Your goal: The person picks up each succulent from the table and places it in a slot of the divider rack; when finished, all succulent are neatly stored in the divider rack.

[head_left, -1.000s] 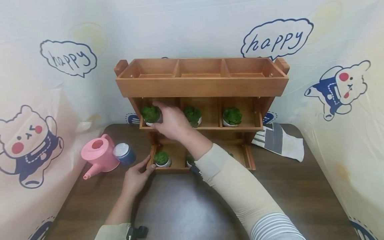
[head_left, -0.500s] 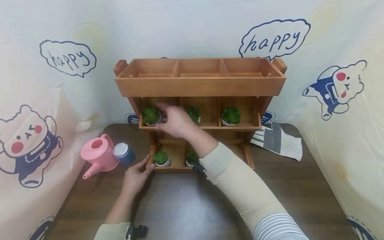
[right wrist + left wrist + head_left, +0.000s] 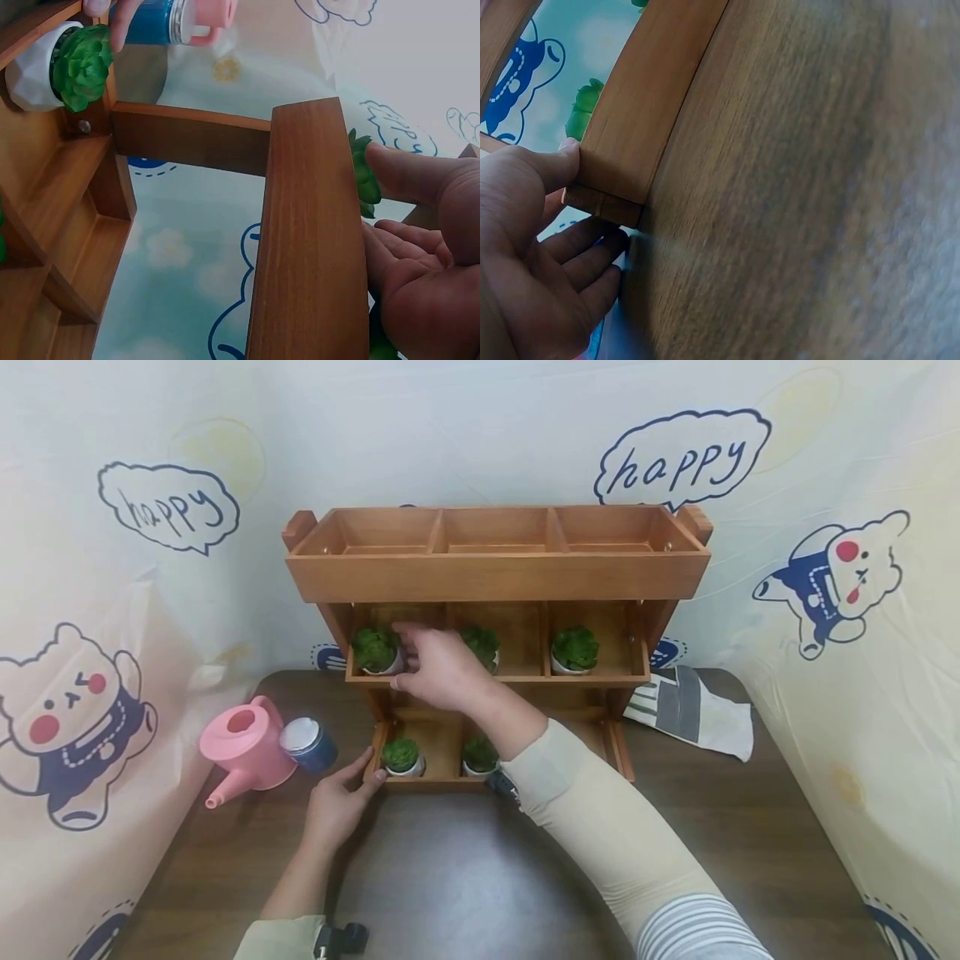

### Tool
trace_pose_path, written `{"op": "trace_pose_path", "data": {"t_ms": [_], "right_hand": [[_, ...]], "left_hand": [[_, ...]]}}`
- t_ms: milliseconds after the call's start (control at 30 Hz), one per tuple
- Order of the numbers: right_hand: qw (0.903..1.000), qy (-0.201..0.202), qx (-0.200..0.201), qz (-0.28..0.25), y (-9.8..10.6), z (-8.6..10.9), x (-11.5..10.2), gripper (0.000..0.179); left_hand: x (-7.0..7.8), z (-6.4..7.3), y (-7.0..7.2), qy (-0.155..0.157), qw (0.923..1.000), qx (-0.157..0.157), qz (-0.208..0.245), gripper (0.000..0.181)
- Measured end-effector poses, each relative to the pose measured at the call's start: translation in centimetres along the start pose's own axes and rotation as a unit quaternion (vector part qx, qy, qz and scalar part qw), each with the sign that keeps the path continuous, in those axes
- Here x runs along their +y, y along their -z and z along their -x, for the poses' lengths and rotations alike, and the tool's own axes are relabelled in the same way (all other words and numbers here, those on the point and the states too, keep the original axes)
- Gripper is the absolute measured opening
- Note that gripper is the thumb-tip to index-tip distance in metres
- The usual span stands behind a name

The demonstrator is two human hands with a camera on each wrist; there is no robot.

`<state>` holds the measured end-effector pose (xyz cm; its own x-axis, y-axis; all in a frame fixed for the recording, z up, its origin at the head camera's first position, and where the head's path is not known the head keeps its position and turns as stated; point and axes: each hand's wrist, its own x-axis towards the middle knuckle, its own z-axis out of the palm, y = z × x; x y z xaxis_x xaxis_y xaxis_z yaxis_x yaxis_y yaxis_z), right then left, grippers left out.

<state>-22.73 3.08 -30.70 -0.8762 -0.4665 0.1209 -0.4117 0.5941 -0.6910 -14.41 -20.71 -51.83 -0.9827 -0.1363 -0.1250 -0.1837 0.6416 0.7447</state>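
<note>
A three-tier wooden planter shelf [image 3: 495, 578] stands at the back of the table. In the head view, a green succulent in a white pot [image 3: 377, 650] sits in the middle tier's left compartment. My right hand [image 3: 446, 670] is just to its right, fingers loosely extended, thumb by the tier's front edge. In the right wrist view, that hand [image 3: 439, 232] is behind the front board, beside the leaves. At the bottom tier's left corner, my left hand [image 3: 337, 806] grips the wood. The left wrist view shows its thumb [image 3: 566, 161] on the board's front.
More potted succulents stand in the middle tier [image 3: 575, 650] and bottom tier [image 3: 402, 757]. Left of the shelf are a pink watering can [image 3: 243, 747] and a blue jar with a white lid [image 3: 309, 745]. A grey-and-white glove [image 3: 693, 714] lies right of it.
My right hand has loosened from the left succulent pot and shifted slightly right, the pot staying in its compartment. My left hand keeps its place on the shelf corner.
</note>
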Motion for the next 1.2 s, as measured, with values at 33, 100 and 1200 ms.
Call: {"op": "trace_pose_path", "data": {"t_ms": [33,100,1200], "right_hand": [[1.0,-0.002,-0.002,-0.001,0.0,0.1,0.0,0.078],[0.9999,-0.005,-0.002,-0.009,0.1,0.3,0.1,0.077],[0.9705,0.057,0.079,-0.221,-2.1,8.0,3.5,0.057]], "left_hand": [[0.0,0.0,0.0,-0.001,1.0,0.001,0.0,0.071],[-0.1,0.0,-0.1,-0.003,1.0,0.002,-0.002,0.07],[0.1,-0.2,0.0,-0.005,0.9999,-0.005,-0.008,0.072]]}}
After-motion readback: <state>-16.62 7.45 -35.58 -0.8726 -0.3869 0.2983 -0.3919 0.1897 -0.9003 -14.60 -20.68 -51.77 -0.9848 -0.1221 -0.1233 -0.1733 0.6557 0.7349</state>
